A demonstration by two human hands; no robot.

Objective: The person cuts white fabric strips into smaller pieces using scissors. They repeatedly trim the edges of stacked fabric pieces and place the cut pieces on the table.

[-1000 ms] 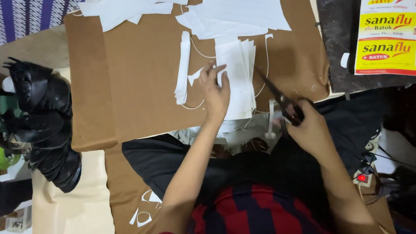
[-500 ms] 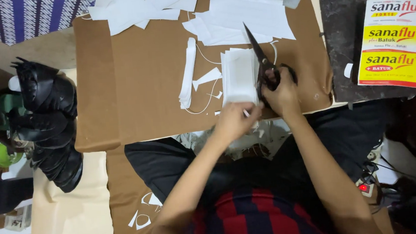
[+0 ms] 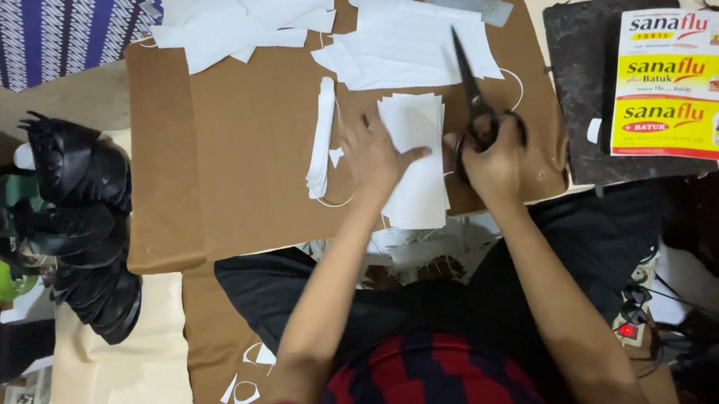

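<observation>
A stack of white paper sheets (image 3: 420, 190) lies on the brown cardboard work surface (image 3: 244, 151) in front of me. My left hand (image 3: 377, 159) rests flat on the stack's left side, fingers spread, pressing it down. My right hand (image 3: 493, 161) grips black scissors (image 3: 472, 90) by the handles, just right of the stack, with the blades closed and pointing away from me. A narrow folded white strip (image 3: 320, 138) lies to the left of my left hand.
Loose white paper sheets (image 3: 415, 44) cover the far part of the cardboard. A yellow and red box (image 3: 682, 87) sits on a dark board (image 3: 580, 65) at right. A pile of black items (image 3: 79, 224) stands at left. Paper scraps (image 3: 249, 377) lie near my lap.
My left hand moved from the stack's near edge up onto its left side. My right hand with the scissors shifted to the right of the stack, blades pointing farther away.
</observation>
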